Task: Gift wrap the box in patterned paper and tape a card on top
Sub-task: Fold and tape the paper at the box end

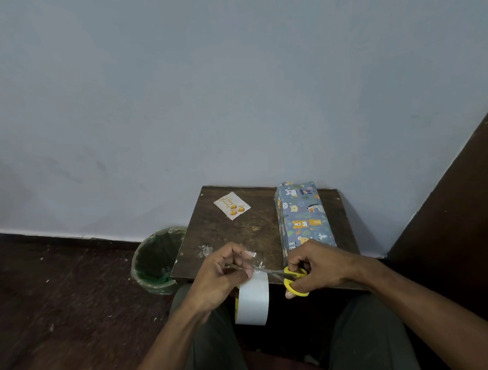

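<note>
Left hand (pixel 223 272) pinching clear tape pulled off roll (pixel 252 302) hanging just below; right hand (pixel 315 265) gripping yellow scissors (pixel 293 279), blades at the tape. Beyond right hand, wrapped box (pixel 303 215) lying on table (pixel 253 229). Beyond left hand, card (pixel 232 205), apart from box. Left of table, bin (pixel 155 261).

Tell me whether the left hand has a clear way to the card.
Probably not yet: the path over the table to the card is open, but the left hand pinches tape.
</note>
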